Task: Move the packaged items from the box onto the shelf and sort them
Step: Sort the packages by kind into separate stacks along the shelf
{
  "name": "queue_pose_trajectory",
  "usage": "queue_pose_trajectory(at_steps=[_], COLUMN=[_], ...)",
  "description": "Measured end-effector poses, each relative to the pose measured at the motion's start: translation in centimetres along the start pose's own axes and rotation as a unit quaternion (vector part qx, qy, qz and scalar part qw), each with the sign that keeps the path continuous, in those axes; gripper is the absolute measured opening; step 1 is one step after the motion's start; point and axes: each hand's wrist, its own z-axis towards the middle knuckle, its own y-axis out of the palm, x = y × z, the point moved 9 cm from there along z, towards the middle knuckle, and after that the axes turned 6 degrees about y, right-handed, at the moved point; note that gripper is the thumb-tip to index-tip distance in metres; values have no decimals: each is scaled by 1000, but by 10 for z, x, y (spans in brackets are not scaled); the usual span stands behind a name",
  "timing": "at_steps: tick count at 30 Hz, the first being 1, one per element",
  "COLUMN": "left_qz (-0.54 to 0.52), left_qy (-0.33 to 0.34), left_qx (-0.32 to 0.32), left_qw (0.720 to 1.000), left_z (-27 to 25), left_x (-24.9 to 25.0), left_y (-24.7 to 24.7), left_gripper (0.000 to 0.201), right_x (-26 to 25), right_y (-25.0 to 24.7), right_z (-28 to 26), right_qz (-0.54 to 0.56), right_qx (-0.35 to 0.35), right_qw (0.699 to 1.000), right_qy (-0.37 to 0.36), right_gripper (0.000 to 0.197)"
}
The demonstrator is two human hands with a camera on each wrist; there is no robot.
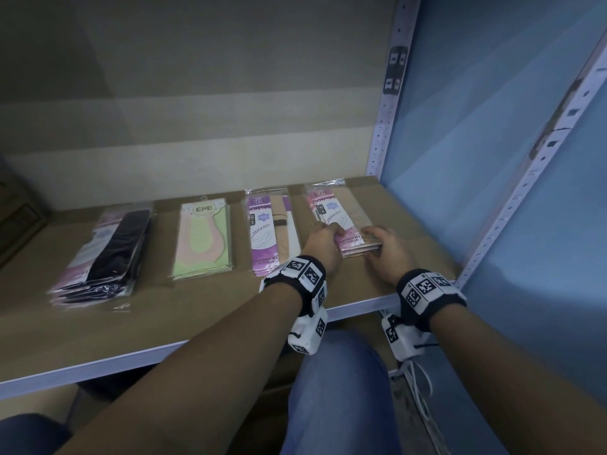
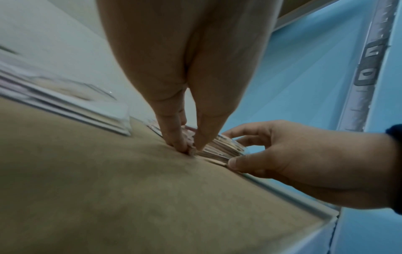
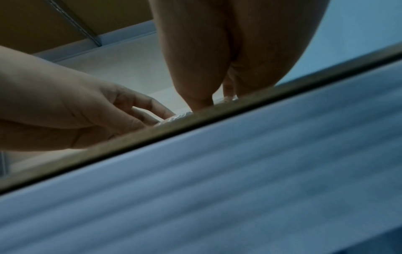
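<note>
pink pkg stack (image 1: 341,224) on shelf (image 1: 197,310) gripped w/ both hands, left hand (image 1: 323,243) curled on near-left edge, right hand (image 1: 384,251) pinching near-right corner

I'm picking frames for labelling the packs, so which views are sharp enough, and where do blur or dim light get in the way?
Head view: sharp but dim; the pink stack under both hands reads clearly. Left wrist view: the neighbouring stack is smeared with blur; the right hand is fairly crisp. Right wrist view: the blurred shelf edge fills the frame, hiding most of the packs.
</note>
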Motion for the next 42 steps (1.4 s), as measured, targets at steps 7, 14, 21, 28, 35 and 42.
queue_pose_trajectory(at_steps=[7,14,21,28,35,42], left_qz=[29,39,55,80,98,119], left_qy=[7,0,-27,-68,-127,-134], left_qx=[-62,-25,3,54,74,103], left_qw=[998,999,998,993,984,978], left_z=[-6,-20,-51,-98,-138,-167], left_x=[11,0,-37,-84,-127,-137], left_y=[-14,-65,-115,-189,-239,-263], left_gripper=[47,51,54,50,53,46], right_x=[-6,-32,-109,-193,-257,-265], right_y=[-5,-26,-15,33,68,96], right_z=[-2,0,-12,-31,-49,-55], right_qz=[-19,-48,-38,-21,-29,-68], right_qx=[-39,-3,3,-66,-93,-145], right_qw=[999,999,998,993,987,975], right_qy=[9,17,-46,-93,-129,-155], right_gripper=[55,50,44,42,45,49])
